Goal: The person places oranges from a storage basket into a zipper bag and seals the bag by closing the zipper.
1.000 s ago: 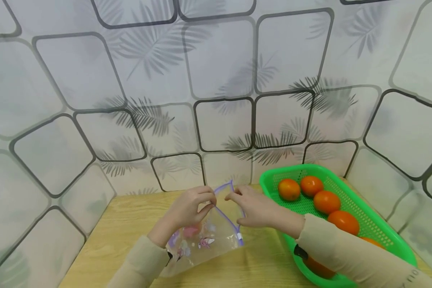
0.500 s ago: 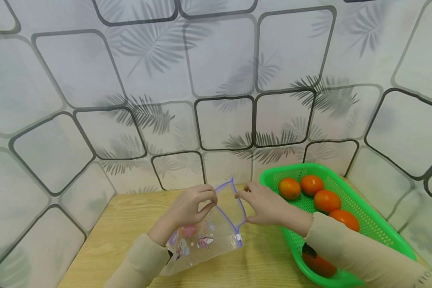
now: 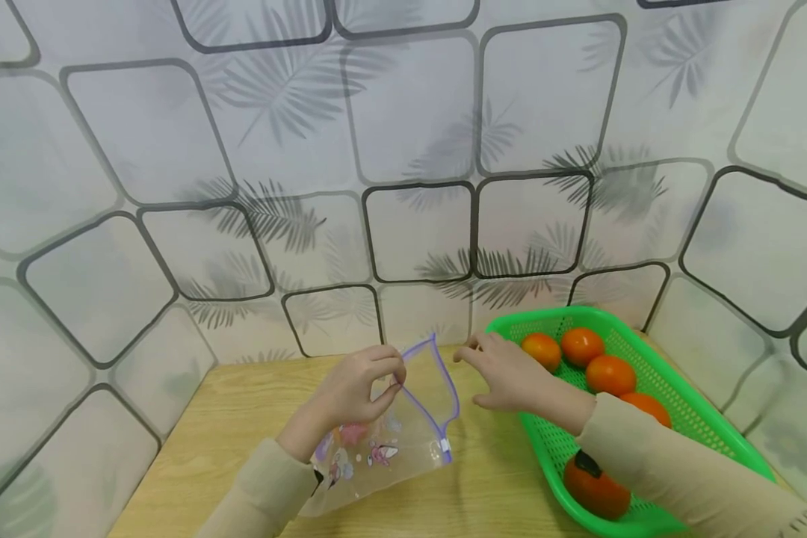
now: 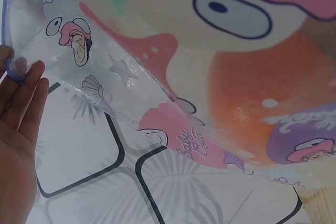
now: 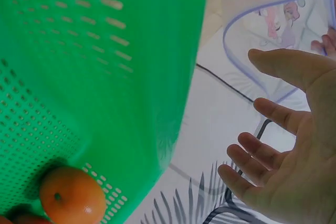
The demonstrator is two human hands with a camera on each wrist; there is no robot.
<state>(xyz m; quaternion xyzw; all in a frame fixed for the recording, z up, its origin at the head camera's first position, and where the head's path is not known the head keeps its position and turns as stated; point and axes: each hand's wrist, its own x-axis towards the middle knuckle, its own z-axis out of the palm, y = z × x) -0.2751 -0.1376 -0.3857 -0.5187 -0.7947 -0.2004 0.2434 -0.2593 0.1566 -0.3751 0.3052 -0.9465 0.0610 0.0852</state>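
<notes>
A clear zip bag with a purple zip edge and cartoon prints stands with its mouth spread above the table. My left hand pinches the near side of its mouth between thumb and fingers. A round orange shape shows at the bag's film in the left wrist view. Apart from the bag, my right hand hovers beside the basket's left rim with fingers spread and nothing in them. Orange-red tomatoes lie in the green basket; my right forearm hides part of them.
The wood-grain table runs back to a patterned wall covering, which also closes in both sides. The basket's raised, perforated wall stands close to my right hand.
My right hand has let go of the bag's far edge and moved right, towards the basket. The bag's mouth has spread wider, while my left hand keeps its place on it.
</notes>
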